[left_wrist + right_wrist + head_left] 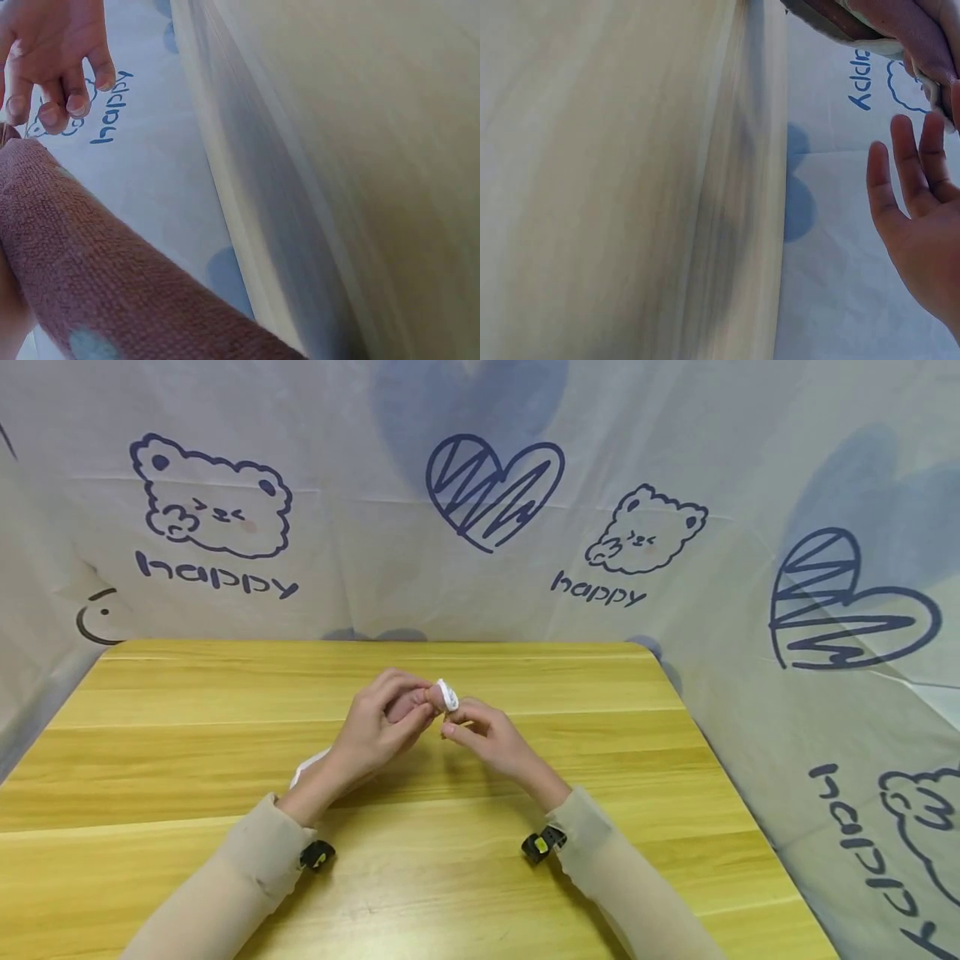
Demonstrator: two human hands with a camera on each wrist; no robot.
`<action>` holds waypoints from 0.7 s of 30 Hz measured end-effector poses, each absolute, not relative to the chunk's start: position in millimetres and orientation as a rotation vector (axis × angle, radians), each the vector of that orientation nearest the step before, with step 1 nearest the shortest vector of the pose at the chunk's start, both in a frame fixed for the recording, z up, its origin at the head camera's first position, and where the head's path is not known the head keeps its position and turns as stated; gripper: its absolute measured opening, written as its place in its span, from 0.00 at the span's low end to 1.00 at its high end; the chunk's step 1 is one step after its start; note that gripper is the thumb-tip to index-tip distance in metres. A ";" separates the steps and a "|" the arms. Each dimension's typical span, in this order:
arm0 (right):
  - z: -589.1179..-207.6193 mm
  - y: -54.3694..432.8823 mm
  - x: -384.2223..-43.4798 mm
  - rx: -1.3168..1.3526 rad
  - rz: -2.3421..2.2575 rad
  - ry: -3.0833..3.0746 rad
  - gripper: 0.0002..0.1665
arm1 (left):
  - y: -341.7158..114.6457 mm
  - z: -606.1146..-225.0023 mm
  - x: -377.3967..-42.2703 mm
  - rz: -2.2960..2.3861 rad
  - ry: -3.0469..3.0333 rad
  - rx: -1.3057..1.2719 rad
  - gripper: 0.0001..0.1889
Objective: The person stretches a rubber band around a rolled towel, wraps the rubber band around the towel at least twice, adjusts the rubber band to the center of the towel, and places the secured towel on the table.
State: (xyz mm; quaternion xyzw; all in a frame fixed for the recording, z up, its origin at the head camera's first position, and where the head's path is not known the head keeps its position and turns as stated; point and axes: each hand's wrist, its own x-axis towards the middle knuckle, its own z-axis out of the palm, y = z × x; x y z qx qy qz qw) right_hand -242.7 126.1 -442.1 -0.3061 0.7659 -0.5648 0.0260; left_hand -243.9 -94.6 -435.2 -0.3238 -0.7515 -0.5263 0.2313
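Both hands meet above the table [187, 752] centre, left hand [378, 727] curled round a small pinkish cloth roll w/ white band [447, 695], right hand [483, 739] pinching its end, so imo a loose pinch could let it unroll.

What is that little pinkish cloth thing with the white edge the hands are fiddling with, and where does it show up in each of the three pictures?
Head view: the small cloth sits centre frame, pinched between the left hand and the right hand.
Left wrist view: it fills the lower left as a pinkish towelling band.
Right wrist view: it is at the top right corner.
Shared landmark: the wooden table, and the printed sheet behind.
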 end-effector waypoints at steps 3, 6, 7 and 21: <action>-443.4 124.9 -240.7 -0.978 -1.735 2.445 0.06 | -94.4 -434.9 -244.5 -1.475 -2.076 -0.825 0.11; -444.7 123.8 -238.8 -1.054 -1.761 2.506 0.05 | -94.0 -434.4 -244.5 -1.511 -2.108 -0.749 0.11; -445.0 123.4 -238.4 -1.088 -1.772 2.531 0.05 | -94.0 -434.1 -244.6 -1.520 -2.128 -0.722 0.11; -447.3 119.5 -240.5 -1.137 -1.950 2.210 0.11 | -93.9 -427.0 -243.1 -1.771 -2.292 -0.498 0.16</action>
